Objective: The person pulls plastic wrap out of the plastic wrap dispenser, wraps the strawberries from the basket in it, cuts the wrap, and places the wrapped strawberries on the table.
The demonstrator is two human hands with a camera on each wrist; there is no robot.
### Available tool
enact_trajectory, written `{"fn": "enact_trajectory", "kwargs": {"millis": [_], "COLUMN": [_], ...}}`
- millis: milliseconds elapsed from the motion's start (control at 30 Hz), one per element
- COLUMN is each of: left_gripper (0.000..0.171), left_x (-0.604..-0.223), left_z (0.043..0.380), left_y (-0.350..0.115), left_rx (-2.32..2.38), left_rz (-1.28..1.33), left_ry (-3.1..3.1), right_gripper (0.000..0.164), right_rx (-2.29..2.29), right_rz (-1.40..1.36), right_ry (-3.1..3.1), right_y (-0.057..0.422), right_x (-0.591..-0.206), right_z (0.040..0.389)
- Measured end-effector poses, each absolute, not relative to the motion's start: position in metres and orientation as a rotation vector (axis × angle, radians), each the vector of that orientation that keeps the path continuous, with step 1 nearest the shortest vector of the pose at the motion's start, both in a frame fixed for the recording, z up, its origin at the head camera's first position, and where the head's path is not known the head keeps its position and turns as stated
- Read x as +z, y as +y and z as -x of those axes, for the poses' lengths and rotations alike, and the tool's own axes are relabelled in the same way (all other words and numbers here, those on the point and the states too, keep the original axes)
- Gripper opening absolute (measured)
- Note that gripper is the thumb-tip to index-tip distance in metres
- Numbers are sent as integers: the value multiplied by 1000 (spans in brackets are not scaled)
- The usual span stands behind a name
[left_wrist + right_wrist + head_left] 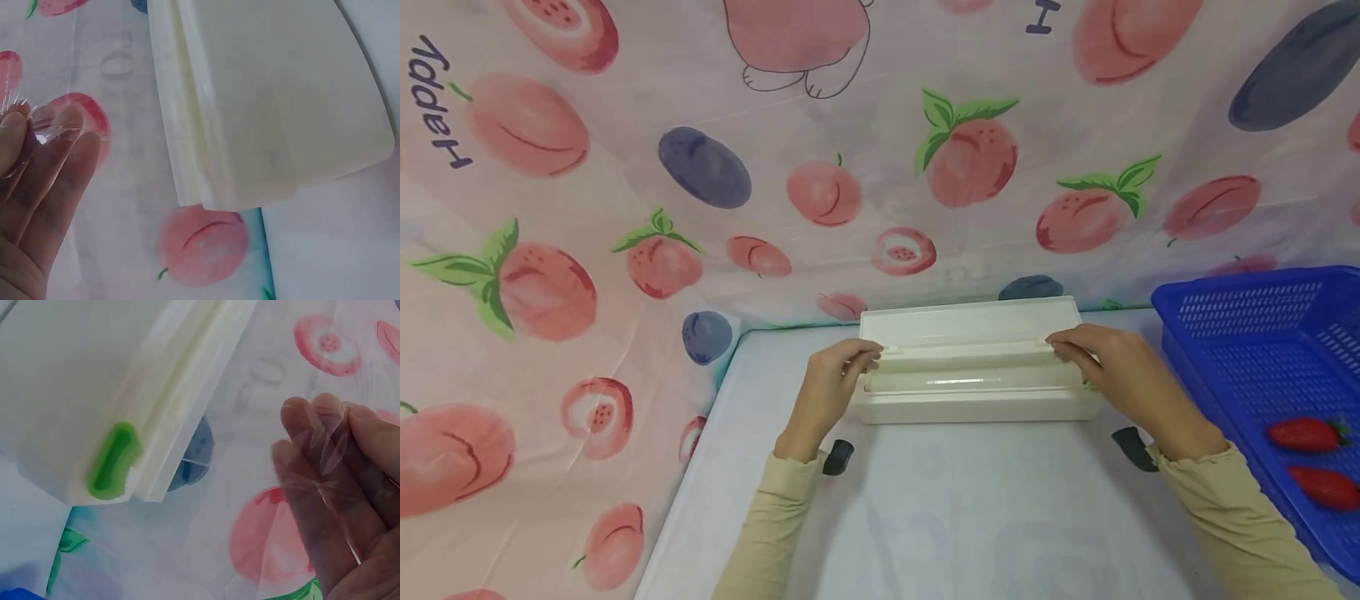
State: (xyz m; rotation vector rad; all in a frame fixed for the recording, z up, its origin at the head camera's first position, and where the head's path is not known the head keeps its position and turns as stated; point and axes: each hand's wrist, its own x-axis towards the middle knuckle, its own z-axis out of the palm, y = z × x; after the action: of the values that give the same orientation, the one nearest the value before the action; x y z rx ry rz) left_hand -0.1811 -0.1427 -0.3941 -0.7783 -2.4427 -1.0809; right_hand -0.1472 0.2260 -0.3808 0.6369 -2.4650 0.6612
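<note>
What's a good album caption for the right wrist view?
A right hand pinches clear film beside an off-white box with a green patch.

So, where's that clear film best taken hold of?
Probably pinch the film at both ends of its edge, coming from left and right, as the left grip and right grip do. It looks thin and wrinkles where pinched, and the box is long, so holding both ends should keep it flatter.

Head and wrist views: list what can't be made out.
Left wrist view: part of the left hand, cut by left edge.
Right wrist view: part of the white box, cut by top edge.
Head view: the clear film, too transparent to trace.
Head view: part of the blue basket, cut by right edge.
</note>
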Motion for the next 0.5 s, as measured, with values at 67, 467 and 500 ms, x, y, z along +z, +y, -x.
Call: {"fn": "enact_trajectory", "kwargs": {"millis": [67, 467, 500], "left_gripper": [13, 13, 12], "left_x": [-391, -379, -378], "left_z": [180, 173, 172], "left_y": [-143, -145, -146], "left_rx": [-1093, -1135, -1138], "left_rz": [777, 792, 794], "left_ry": [-2442, -2354, -2344], "right_gripper": [18, 16, 17], "right_rx": [678, 747, 751], "right_rz": [-618, -609, -610], "right_ry": [-2468, -2410, -2404], "right_y": [225, 226, 226], "right_x": [-377, -365, -364], "right_z": [146, 139, 139]}}
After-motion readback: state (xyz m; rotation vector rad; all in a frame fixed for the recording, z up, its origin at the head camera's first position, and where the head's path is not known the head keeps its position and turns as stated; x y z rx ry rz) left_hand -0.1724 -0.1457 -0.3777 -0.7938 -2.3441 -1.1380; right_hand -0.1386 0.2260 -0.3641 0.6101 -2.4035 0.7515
